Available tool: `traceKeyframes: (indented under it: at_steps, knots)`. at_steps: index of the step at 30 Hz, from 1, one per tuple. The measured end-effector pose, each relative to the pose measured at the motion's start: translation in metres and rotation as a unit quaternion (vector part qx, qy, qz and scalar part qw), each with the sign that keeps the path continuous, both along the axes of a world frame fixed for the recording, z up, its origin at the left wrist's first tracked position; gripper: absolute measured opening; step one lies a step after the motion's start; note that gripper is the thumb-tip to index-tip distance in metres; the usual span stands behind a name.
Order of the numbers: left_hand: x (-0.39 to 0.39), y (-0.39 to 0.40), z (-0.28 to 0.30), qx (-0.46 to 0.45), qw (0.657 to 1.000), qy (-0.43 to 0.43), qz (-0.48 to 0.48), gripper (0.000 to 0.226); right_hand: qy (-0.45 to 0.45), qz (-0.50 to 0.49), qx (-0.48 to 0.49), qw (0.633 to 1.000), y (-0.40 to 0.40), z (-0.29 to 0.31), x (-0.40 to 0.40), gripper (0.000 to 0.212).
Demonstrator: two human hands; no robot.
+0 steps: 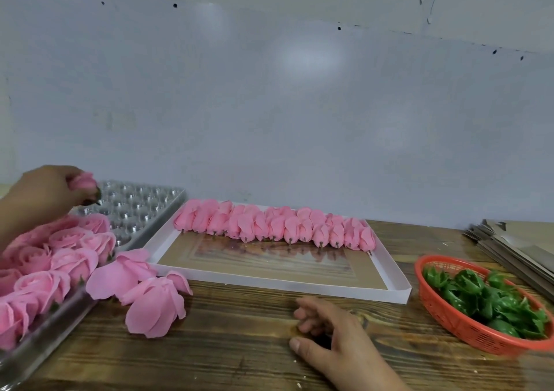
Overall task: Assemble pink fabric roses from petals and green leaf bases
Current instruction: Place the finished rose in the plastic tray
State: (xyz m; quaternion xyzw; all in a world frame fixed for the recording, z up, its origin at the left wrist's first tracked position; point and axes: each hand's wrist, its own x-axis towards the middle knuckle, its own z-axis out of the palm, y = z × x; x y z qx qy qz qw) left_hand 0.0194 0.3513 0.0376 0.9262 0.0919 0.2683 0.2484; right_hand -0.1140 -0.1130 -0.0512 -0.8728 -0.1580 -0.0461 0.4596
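Right hand (326,330) rests loosely curled, holding nothing; left hand's fingers (70,180) pinch a furled pink rose (85,182).

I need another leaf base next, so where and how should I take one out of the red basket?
Judging by the pile, pinch a leaf base on top by its rounded cup, coming from above. The red basket is open-topped with low slanted walls, and the pieces lie loose and tangled, so a side approach looks blocked. The right hand lies nearest, left of the basket.

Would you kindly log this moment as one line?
left hand: holds rose over mould tray | right hand: on table, fingers loosely curled
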Motion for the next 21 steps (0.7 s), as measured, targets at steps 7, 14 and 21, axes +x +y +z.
traceKeyframes:
  at_steps: [7, 14, 21]
  knots:
    - [-0.004, -0.03, -0.003, 0.08, 0.993, 0.089, -0.017, 0.013, 0.004, -0.002, -0.001, 1.0, -0.001, 0.0, 0.001, 0.047]
    - [-0.002, -0.046, -0.001, 0.114, 0.988, 0.078, -0.067, 0.012, 0.01, 0.003, -0.011, 1.0, -0.002, 0.001, 0.001, 0.045]
    - [-0.008, -0.058, -0.009, 0.166, 0.958, 0.214, -0.095, 0.011, 0.019, 0.007, -0.004, 1.0, -0.003, 0.001, 0.002, 0.044]
